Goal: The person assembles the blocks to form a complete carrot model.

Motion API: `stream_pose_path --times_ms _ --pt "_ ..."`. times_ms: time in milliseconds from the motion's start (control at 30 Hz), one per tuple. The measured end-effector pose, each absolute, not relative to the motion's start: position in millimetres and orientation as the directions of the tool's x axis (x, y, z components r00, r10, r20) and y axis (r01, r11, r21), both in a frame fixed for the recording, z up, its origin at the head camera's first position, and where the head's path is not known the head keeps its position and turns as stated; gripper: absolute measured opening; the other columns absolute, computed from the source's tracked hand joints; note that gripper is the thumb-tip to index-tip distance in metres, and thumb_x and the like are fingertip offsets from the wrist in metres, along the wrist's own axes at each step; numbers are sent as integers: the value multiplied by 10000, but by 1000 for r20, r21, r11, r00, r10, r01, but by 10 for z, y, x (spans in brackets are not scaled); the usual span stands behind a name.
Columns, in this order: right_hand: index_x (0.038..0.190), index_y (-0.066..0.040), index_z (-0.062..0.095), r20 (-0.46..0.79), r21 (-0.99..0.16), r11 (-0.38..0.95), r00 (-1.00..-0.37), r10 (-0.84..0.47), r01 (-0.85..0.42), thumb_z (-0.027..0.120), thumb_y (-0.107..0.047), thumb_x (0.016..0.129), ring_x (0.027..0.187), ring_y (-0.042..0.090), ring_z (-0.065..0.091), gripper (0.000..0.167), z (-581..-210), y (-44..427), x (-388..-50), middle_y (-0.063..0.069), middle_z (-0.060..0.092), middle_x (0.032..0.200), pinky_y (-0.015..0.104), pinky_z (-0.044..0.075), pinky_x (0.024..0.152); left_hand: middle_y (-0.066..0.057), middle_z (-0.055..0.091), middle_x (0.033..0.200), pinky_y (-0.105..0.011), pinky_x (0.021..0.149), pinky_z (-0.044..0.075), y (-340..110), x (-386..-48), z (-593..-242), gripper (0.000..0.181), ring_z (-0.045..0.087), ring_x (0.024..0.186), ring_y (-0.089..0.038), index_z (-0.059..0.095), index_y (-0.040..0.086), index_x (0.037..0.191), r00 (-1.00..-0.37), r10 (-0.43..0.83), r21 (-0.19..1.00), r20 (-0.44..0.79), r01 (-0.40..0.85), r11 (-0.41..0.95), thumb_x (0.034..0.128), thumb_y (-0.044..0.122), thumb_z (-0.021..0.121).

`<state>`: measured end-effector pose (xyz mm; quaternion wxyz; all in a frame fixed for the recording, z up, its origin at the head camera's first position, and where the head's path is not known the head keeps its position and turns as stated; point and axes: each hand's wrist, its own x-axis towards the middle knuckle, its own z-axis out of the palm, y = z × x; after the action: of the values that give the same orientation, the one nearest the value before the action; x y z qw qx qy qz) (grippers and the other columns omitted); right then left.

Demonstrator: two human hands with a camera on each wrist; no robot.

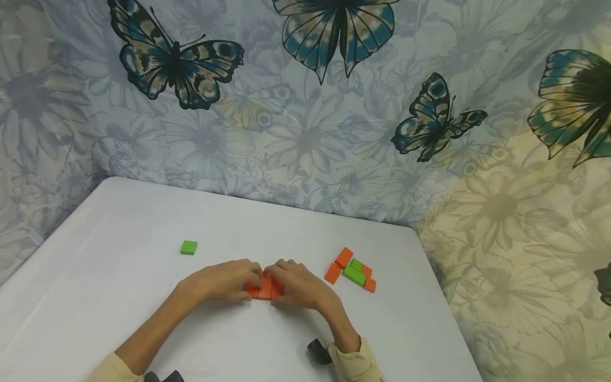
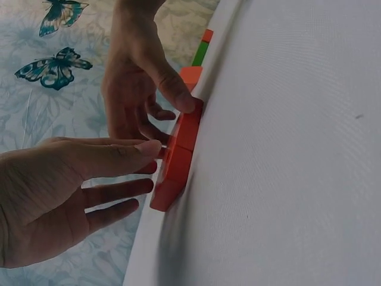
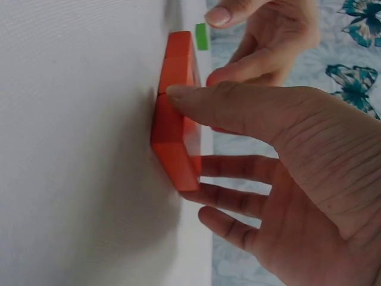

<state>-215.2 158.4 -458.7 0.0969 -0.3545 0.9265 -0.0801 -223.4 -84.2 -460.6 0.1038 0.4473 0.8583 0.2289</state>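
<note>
Several orange blocks (image 1: 265, 289) lie side by side in a tight row on the white table, between the two hands. With its thumb on the near face and fingers behind, the right hand (image 1: 298, 286) pinches the right-end orange block (image 3: 169, 122). The left hand (image 1: 226, 281) is at the row's left end, its fingers fairly straight. A left fingertip touches the blocks' top or far side, while the left thumb (image 3: 221, 15) stands apart from them in the right wrist view. Fingers partly cover the row in the head view.
A green block (image 1: 188, 248) lies alone at the far left. To the right sits a loose cluster of orange blocks (image 1: 343, 257) and green blocks (image 1: 354, 275). Butterfly-patterned fabric (image 1: 305, 132) hangs behind the table's back edge (image 1: 258, 200).
</note>
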Motion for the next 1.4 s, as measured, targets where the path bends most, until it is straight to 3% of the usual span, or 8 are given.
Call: stream_pose_path --times_ms 167,300,533,667,933,1100,1233,1400 --pt "1420 -180 594 -147 -234 743 -733 -665 -627 792 -313 933 1201 166 597 542 -4511 1625 -2144 -20 649 1350 362 525 1040 31 708 1190 -366 1040 560 -842 -2247 -4633 303 640 1155 -177 808 156 1171 -563 825 465 43 742 483 870 159 847" --pt "1435 -145 592 -144 -312 774 -778 -611 -551 748 -253 969 1261 219 592 502 -4356 1819 -2148 43 635 1393 461 513 1100 35 698 1184 -352 1026 562 -831 -2235 -4635 300 628 1153 -178 808 155 1171 -566 824 464 32 739 489 873 164 846" --pt "1315 67 644 -43 -330 864 -908 -417 -381 610 -7 1004 1218 396 652 322 -4120 2590 -2208 226 672 1290 538 546 1036 43 687 1199 -356 1042 553 -844 -2218 -4639 295 623 1181 -188 805 159 1177 -569 822 484 27 727 487 883 153 834" --pt "1293 96 662 -157 -316 929 -956 -249 -190 509 78 987 1253 442 639 343 -4118 3026 -2208 255 677 1307 568 531 1059 37 685 1209 -366 1048 552 -868 -2222 -4656 293 625 1188 -198 803 163 1178 -571 821 488 23 723 489 886 152 831" --pt "1383 25 629 -383 -309 950 -919 -88 38 438 92 922 1455 511 437 503 -4162 3442 -2155 256 528 1536 656 403 1164 54 672 1224 -370 1058 544 -919 -2221 -4673 281 608 1204 -188 802 171 1181 -589 808 512 4 696 504 901 161 814" --pt "1363 40 630 -339 -239 969 -941 -20 65 567 48 962 1347 498 546 406 -4216 3619 -2163 285 603 1418 631 464 1108 60 668 1219 -378 1059 544 -921 -2218 -4663 284 609 1202 -189 798 167 1191 -587 810 522 -4 690 502 908 163 807" --pt "1218 33 692 -269 -237 971 -960 -78 -12 683 105 861 1073 384 650 365 -4338 3773 -2199 248 672 1168 535 551 969 67 668 1212 -384 1062 543 -921 -2230 -4650 291 610 1203 -185 798 172 1194 -589 808 523 -7 687 505 904 147 807" --pt "1083 44 691 -237 -239 971 -968 -85 -27 754 95 802 869 248 605 292 -4415 3896 -2227 169 670 965 415 549 793 96 669 1177 -360 1041 549 -907 -2258 -4655 299 607 1176 -161 801 192 1190 -589 808 526 -4 686 502 897 134 812"
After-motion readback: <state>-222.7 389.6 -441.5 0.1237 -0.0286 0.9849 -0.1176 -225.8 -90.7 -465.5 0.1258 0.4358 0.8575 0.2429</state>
